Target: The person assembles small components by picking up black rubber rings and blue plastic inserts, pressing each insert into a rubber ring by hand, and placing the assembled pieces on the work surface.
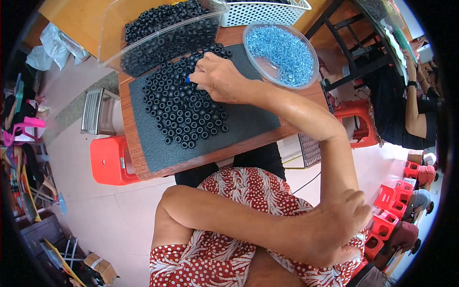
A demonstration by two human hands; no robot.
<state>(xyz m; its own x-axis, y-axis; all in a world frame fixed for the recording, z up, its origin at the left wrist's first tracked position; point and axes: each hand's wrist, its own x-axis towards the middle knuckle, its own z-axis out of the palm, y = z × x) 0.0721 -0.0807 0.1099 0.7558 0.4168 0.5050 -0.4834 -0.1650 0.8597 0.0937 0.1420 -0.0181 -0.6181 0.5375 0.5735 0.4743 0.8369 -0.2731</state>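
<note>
My right hand [217, 79] reaches over a dark grey mat [248, 115], its fingers closed in a pinch. A small blue piece [188, 80] sticks out between the fingertips; its kind is too small to tell. Below and around the hand lie many small black rings [179, 110] with holes, spread in a loose layer. My left arm crosses my lap, and my left hand [337, 229] rests against my right upper arm with its fingers curled. What lies inside those fingers, if anything, is hidden.
A clear plastic bin [106, 43] full of black rings stands at the mat's far left edge. A shallow round tub [311, 76] of blue glittery bits sits far right, near a white perforated basket [267, 15]. Red stools [107, 161] stand beside the wooden table [136, 148]. Other people sit at right.
</note>
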